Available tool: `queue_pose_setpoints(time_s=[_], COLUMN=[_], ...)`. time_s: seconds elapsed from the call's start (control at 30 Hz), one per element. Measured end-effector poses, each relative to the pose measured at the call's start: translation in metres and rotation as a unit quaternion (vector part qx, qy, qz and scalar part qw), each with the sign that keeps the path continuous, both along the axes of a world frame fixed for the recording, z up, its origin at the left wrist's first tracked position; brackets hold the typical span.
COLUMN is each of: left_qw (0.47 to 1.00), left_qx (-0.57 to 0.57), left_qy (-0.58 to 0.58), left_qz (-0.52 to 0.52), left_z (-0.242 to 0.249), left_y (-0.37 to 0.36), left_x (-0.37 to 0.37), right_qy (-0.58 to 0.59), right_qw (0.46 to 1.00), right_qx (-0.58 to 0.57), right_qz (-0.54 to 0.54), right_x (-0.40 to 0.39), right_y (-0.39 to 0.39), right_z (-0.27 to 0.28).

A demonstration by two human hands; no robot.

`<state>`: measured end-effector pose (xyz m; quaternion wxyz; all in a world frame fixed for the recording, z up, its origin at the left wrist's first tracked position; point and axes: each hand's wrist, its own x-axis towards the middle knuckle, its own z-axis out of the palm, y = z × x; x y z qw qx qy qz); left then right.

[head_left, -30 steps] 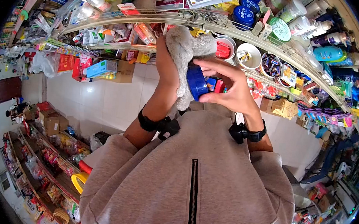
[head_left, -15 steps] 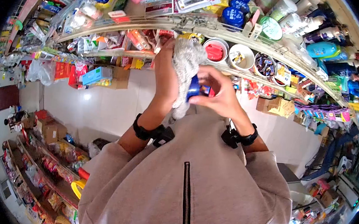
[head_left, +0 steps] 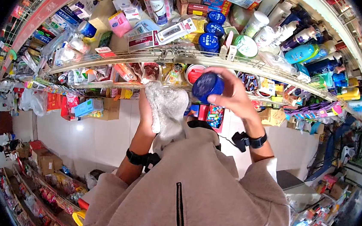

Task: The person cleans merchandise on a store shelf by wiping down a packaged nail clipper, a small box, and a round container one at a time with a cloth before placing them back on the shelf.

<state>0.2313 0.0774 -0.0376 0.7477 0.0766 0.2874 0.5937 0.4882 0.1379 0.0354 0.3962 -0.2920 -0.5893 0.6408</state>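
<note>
My left hand (head_left: 145, 112) is wrapped round a greyish-white cloth (head_left: 166, 109), which drapes down towards my chest and hides most of the fingers. To its right, my right hand (head_left: 236, 94) grips a round blue jar (head_left: 207, 88) between thumb and fingers, its dark blue lid side turned up to me. A small gap lies between cloth and jar. Both are held in front of the lower shelf edge. Similar blue jars (head_left: 209, 43) stand in a row on the shelf above.
A wire rail (head_left: 181, 56) runs along the upper shelf's front edge. Behind it are a white bottle (head_left: 158, 7), a green-lidded tub (head_left: 246, 46) and a turquoise bottle (head_left: 301, 54). Below hang bagged goods and a box of small colourful items (head_left: 215, 117). More stocked shelves (head_left: 41, 187) stand at lower left.
My hands have parted: the cloth, which was against the jar, has shifted left and down. The jar is now turned with its round face up. My view shows more of the upper shelf.
</note>
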Motion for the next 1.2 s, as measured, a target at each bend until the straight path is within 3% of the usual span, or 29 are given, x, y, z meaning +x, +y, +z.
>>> queue_pose_setpoints(time_s=[0.1, 0.17, 0.27, 0.33, 0.37, 0.43, 0.47, 0.53, 0.6, 0.63, 0.7, 0.8, 0.9, 1.0, 1.1, 1.2], left_qw=[0.999, 1.000, 0.999, 0.999, 0.998, 0.998, 0.998, 0.997, 0.998, 0.998, 0.995, 0.994, 0.994, 0.999, 0.995, 0.997], left_qx=[-0.002, 0.005, -0.025, -0.029, -0.036, -0.041, -0.034, -0.024, -0.002, -0.001, -0.011, 0.022, 0.029, 0.049, 0.032, 0.071], left_qy=[-0.040, -0.019, 0.001, -0.001, -0.006, 0.017, 0.012, 0.008, -0.024, -0.022, -0.001, -0.055, -0.049, -0.007, -0.072, -0.027], left_qz=[-0.028, -0.015, 0.025, 0.032, 0.041, 0.053, 0.059, 0.066, 0.052, 0.052, 0.101, 0.089, 0.094, 0.018, 0.061, 0.026], left_z=[-0.021, -0.009, -0.004, 0.005, 0.009, 0.004, 0.001, -0.018, -0.045, -0.035, -0.006, -0.030, -0.030, -0.034, -0.035, -0.039], left_y=[-0.002, -0.004, -0.005, -0.006, -0.008, -0.009, -0.008, -0.007, -0.009, -0.009, -0.011, -0.013, -0.014, -0.021, -0.009, -0.013], left_x=[-0.011, -0.010, -0.008, -0.006, -0.006, -0.008, -0.010, -0.017, -0.030, -0.029, -0.021, -0.031, -0.034, -0.042, -0.038, -0.041], right_qy=[-0.062, -0.192, -0.247, -0.293, -0.291, -0.430, -0.428, -0.530, -0.549, -0.570, -0.572, -0.584, -0.594, -0.678, -0.705, -0.705], right_qw=[0.988, 0.943, 0.908, 0.848, 0.847, 0.822, 0.822, 0.766, 0.756, 0.745, 0.739, 0.715, 0.686, 0.688, 0.676, 0.679], right_qx=[0.099, 0.196, 0.242, 0.335, 0.338, 0.308, 0.310, 0.303, 0.300, 0.296, 0.301, 0.342, 0.332, 0.213, 0.198, 0.191], right_qz=[-0.099, -0.189, -0.238, -0.289, -0.290, -0.212, -0.213, -0.201, -0.191, -0.180, -0.189, -0.173, -0.256, -0.143, -0.083, -0.074], right_x=[0.011, 0.015, 0.015, 0.011, 0.011, 0.012, 0.010, 0.003, 0.010, 0.012, 0.010, 0.003, -0.007, -0.014, -0.015, -0.023], right_y=[0.041, 0.079, 0.150, 0.185, 0.207, 0.246, 0.249, 0.254, 0.277, 0.285, 0.283, 0.272, 0.249, 0.223, 0.230, 0.233], right_z=[0.015, 0.029, 0.022, 0.016, 0.009, -0.010, -0.013, -0.016, -0.044, -0.054, -0.052, -0.045, -0.026, -0.005, -0.019, -0.019])
